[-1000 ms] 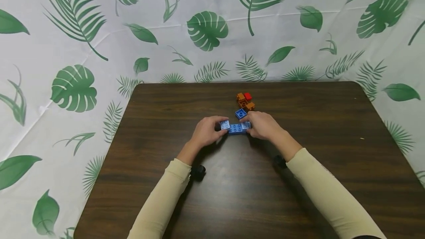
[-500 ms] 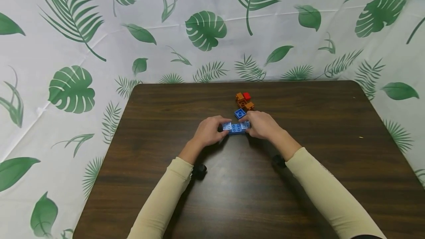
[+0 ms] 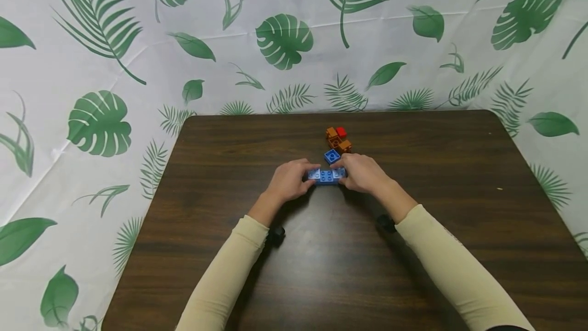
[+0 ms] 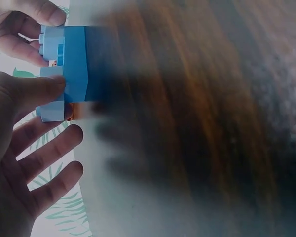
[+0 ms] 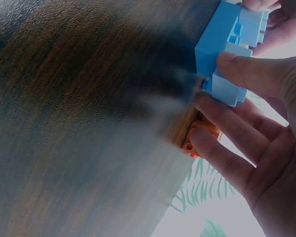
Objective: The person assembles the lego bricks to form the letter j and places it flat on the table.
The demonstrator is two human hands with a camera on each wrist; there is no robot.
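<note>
Both hands on the blue brick assembly (image 3: pixel 326 176), which sits on the bench between them. Left hand (image 3: pixel 289 182) pinches its left end, thumb (image 4: pixel 37 89) on the near face and fingers curled over the far side; right hand (image 3: pixel 363 172) pinches the right end the same way, thumb (image 5: pixel 246 69) on a light-blue brick.

Step, as I read it: seating or aligning the light-blue pieces on the darker base. Next move likely needs a firm, even downward press with the base braced, or a pick from the loose bricks.

Just beyond the hands: single blue brick (image 3: pixel 332 156), then orange bricks (image 3: pixel 339 142) and a red brick (image 3: pixel 341 131), clustered.

Bench (image 3: pixel 413 269) is dark wood grain. White cloth with green leaf print (image 3: pixel 285 40) hangs behind and around it.
</note>
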